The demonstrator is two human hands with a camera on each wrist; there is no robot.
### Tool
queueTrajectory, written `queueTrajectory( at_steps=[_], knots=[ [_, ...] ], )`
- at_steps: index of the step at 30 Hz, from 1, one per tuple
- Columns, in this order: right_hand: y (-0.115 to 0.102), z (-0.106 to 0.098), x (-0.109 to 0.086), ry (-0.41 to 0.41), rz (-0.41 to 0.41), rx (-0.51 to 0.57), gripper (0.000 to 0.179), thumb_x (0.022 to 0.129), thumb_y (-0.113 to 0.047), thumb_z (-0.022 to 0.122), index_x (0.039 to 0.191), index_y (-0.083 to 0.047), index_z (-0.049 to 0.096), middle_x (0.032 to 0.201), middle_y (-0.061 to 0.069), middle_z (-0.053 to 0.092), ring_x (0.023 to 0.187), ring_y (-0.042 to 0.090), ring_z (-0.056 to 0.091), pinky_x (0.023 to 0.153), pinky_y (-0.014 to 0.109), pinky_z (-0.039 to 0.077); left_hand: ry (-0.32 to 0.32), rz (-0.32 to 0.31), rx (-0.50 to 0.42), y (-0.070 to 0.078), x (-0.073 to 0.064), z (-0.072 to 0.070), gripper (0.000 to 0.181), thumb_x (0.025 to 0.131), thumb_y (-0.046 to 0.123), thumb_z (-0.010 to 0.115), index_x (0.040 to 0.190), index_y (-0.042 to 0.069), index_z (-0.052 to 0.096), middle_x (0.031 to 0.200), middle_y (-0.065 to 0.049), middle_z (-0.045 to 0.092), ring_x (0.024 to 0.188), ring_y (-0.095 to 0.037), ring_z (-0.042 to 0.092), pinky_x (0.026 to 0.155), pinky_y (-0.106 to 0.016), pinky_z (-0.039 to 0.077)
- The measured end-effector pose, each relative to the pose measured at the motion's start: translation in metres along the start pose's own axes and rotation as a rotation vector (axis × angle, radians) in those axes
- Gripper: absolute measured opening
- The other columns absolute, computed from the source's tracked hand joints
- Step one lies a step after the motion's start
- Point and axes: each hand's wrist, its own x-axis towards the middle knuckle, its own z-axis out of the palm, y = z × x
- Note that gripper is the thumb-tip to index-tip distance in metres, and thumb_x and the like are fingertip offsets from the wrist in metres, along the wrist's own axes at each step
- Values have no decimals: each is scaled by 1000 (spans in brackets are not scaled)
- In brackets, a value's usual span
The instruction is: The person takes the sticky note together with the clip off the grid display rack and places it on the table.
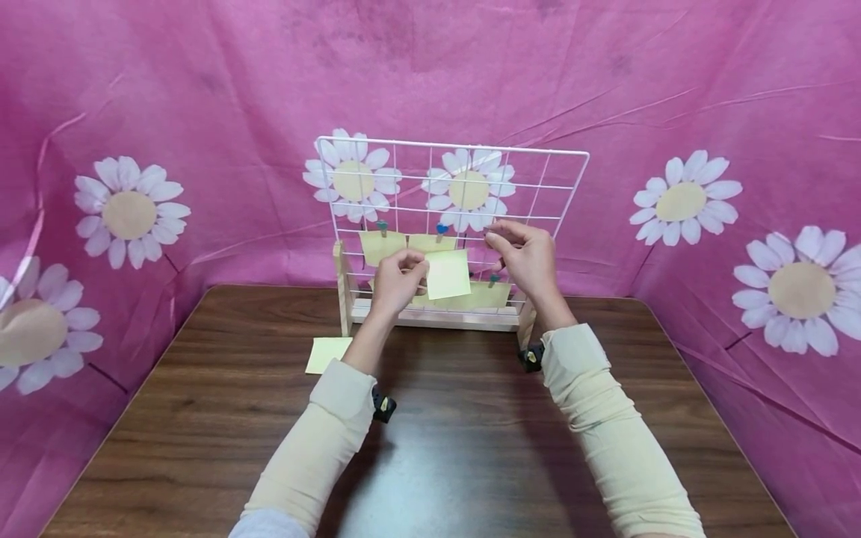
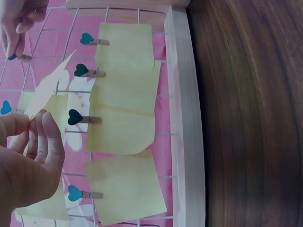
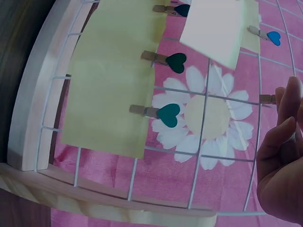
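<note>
Yellow sticky note (image 1: 448,274) sits between the thumb and fingers of your left hand (image 1: 398,282), held up in front of the white wire grid (image 1: 452,143); whether the paper touches the wires, you cannot tell from these views. Your right hand (image 1: 528,255), to the right of the note and apart from it, pinches a small wooden clothespin (image 3: 267,99) with a blue heart (image 2: 13,56) close against the grid; you cannot tell whether it grips a wire. To the left of that clothespin in the head view, 2 upper notes (image 1: 383,248) hang from the grid, 1 by a teal-heart clip (image 1: 383,226) and 1 by a blue-heart clip (image 1: 442,229). Below them you have a row of 4 lower notes (image 2: 125,189), overlapping in part, each with its own heart clip along the top edge. The grid stands in a pale wooden stand (image 1: 341,291) on the brown table (image 1: 457,448). Just left of the stand, a yellow paper square (image 1: 328,355) lies flat, near your left forearm. Pink daisy-print cloth (image 1: 229,67) surrounds the table's back and sides.
</note>
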Motion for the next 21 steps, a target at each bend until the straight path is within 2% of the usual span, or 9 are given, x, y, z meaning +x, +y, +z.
queueTrajectory(
  at_steps=[4,9,15,21],
  knots=[
    [6,-3,-4,16,-39,31,20,93,-8,74,108,5,74,95,25,73,48,14,63,41,18,51,2,7,-3,-1,-2,-4,14,95,0,64,106,-7,68,83,-7,61,63,-12,62,60,-27,64],
    [11,-7,-11,57,-72,43,19,94,-9,73,107,5,74,92,25,74,46,8,61,43,21,54,4,-13,-9,-4,-5,-10,14,94,1,64,106,-7,68,82,-6,60,64,-14,63,60,-28,64],
    [19,-14,-18,72,-26,25,21,94,-10,73,110,5,74,94,24,74,47,11,62,40,18,50,15,-35,-15,-10,-8,-21,15,94,1,62,106,-7,67,84,-6,59,69,-14,62,62,-24,63],
    [27,-16,-21,54,18,69,21,96,-2,69,111,11,71,94,34,69,44,12,59,41,17,51,39,-51,-13,-15,-12,-32,17,94,1,61,107,-7,68,87,-7,60,69,-15,63,66,-31,65]
  ],
)
